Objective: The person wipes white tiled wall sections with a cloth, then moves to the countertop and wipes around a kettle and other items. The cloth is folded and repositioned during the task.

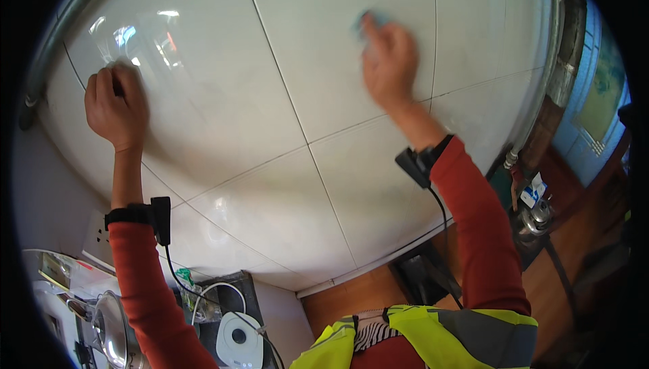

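Glossy white tiles with dark seams cover the wall in front of me. Toward the upper right, my right hand presses a small light-blue cloth or sponge against a tile; motion blurs both. My left hand is raised at the left with its fingers curled, close to or touching the tiles. Whether anything lies within those fingers is hidden. Each wrist wears a black strap with a small device, and a cable runs down from the right one.
Metal pipes run along the wall's left and right sides. Below left are a wall socket, a steel pot with a lid, a plastic bag and a white appliance. A metal kettle stands at lower right.
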Demonstrator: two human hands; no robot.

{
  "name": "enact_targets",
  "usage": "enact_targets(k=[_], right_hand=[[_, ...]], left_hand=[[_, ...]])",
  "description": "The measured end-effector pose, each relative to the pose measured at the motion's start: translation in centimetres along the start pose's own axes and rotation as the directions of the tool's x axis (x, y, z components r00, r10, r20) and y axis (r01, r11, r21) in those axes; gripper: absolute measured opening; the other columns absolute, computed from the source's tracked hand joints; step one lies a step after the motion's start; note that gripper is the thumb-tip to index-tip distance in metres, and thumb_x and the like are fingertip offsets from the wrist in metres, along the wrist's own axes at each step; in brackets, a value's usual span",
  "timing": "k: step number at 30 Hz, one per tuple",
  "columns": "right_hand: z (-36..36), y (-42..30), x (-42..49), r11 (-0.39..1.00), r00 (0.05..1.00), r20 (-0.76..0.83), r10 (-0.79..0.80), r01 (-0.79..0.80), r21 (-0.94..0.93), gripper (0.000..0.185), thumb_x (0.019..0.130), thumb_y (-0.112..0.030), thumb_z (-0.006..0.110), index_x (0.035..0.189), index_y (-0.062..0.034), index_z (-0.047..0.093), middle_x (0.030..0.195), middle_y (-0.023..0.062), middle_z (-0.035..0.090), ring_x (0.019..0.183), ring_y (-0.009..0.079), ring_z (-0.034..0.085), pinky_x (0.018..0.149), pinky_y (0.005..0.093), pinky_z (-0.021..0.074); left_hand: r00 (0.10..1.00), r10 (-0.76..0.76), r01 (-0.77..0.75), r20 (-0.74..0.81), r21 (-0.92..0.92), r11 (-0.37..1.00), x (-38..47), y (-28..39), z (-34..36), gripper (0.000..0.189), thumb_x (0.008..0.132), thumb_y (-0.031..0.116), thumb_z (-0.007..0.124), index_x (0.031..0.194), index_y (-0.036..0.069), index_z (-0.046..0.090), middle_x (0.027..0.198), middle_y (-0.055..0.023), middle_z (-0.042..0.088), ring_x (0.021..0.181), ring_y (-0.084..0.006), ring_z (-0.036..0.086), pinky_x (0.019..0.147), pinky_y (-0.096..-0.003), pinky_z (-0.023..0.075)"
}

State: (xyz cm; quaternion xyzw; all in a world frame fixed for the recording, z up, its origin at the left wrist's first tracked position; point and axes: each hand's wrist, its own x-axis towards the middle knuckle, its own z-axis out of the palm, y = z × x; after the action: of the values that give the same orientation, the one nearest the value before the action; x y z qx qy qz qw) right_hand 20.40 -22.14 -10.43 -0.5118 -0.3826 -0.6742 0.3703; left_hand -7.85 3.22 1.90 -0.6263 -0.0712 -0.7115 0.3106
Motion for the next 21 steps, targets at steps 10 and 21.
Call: enact_targets(k=[10,21], right_hand=[[-1.7,8.1,4.6,0.998,0.999,-0.005,-0.038,0.037,-0.043,0.039,0.083,-0.003,0.060,0.121,-0.0075,0.065,0.098,0.0122,0.057,0.088,0.0297,0.058,0.075,0.0368,0.0494],[0.8,-4.2,2.4,0.954,0.941,0.205,-0.270,0.232,0.191,0.047,0.076,-0.001,0.063,0.121,-0.0131,0.066,0.094,0.0104,0.055,0.081,0.0257,0.056,0.069,0.0384,0.0501]], left_hand=[[0.999,-0.022,0.022,-0.046,-0.002,1.000,0.0,0.0,0.4,0.024,0.085,0.011,0.058,0.064,0.009,0.046,0.063,-0.0028,0.047,0.057,-0.0225,0.047,0.048,-0.0374,0.0360],[1.000,-0.009,0.010,-0.019,0.044,0.999,-0.1,0.1,0.2,0.021,0.085,0.012,0.059,0.067,0.010,0.049,0.065,-0.0030,0.048,0.058,-0.0236,0.048,0.049,-0.0373,0.0379]])
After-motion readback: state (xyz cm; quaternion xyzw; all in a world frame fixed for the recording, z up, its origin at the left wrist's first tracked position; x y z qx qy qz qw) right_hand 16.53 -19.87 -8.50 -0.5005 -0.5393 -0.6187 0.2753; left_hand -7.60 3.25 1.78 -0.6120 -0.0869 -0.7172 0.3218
